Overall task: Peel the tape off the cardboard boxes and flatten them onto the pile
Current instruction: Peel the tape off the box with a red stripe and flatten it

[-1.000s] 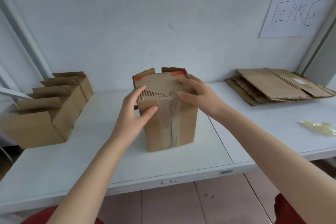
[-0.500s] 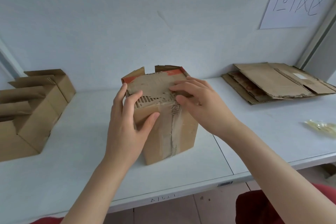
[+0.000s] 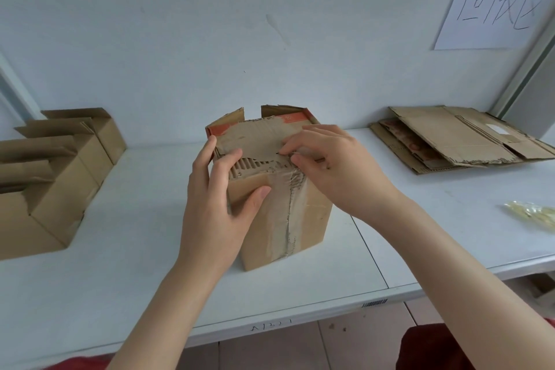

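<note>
The box [image 3: 312, 213] stood upright on the tabletop [image 3: 120, 279], with the pile [image 3: 456, 135] well apart to its right. My left hand [image 3: 219, 198] gripped its near left corner, thumb on the front, bracing it. My right hand [image 3: 336, 168] pinched the tape [image 3: 282, 219] end at the top edge. Best, I judged, to pull slowly down the seam, so the strip came off whole.

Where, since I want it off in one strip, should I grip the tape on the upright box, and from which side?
Take the tape by its frayed upper end at the box's top front edge, from above, where the right hand pinches it. The strip runs down the front seam, so peeling downward follows it; the left hand braces the box.
</note>
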